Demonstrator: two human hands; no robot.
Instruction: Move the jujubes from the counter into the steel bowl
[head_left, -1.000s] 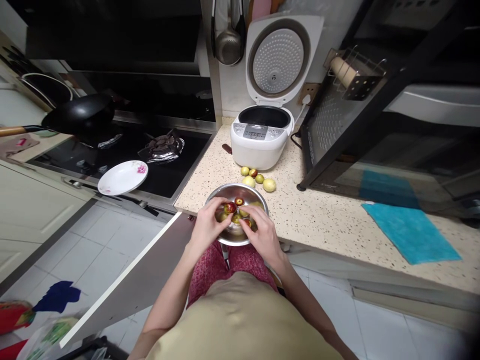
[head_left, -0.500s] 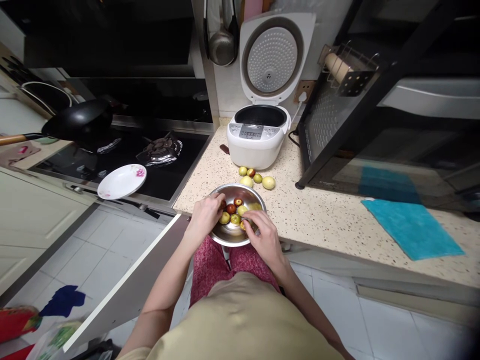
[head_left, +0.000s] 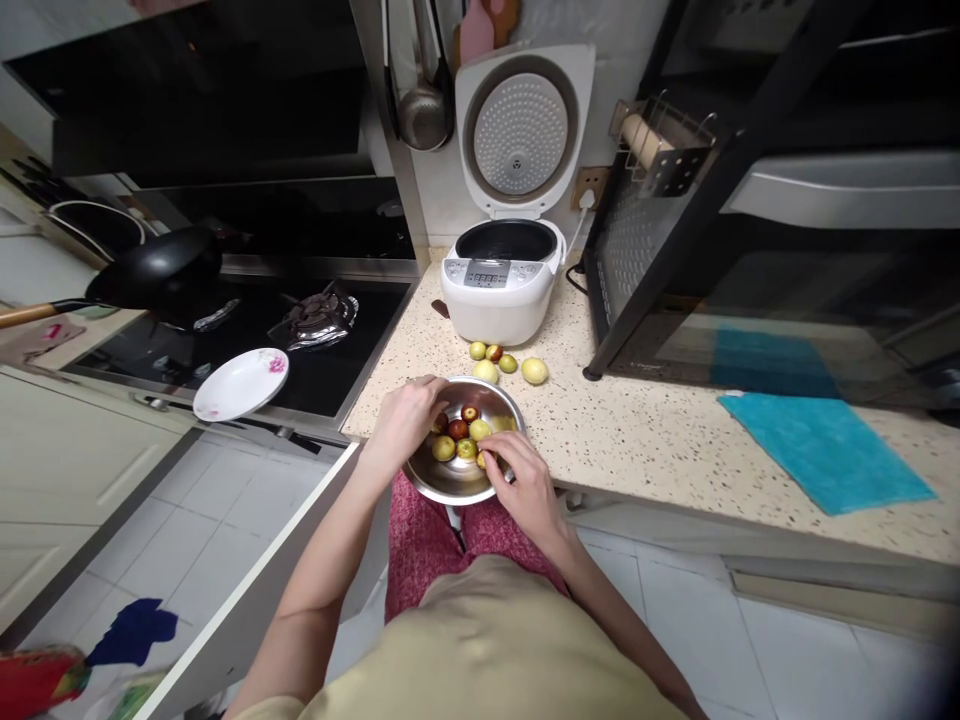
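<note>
The left hand (head_left: 405, 425), its grip unclear, curls over the bowl (head_left: 454, 493), while the right hand (head_left: 525, 482) seems to pinch a fruit (head_left: 481, 461) inside; pressing the near rim, apparently overhanging the bench (head_left: 637, 450), could tip it.

No wording legible, four digit-like characters on the rice cooker (head_left: 495, 312) display (head_left: 487, 278), beyond the left hand (head_left: 403, 424) and right hand (head_left: 525, 482), value unclear, small dark emblem (head_left: 517, 165) on its raised inner lid (head_left: 536, 115), farther beyond both hands, no letters made out.
</note>
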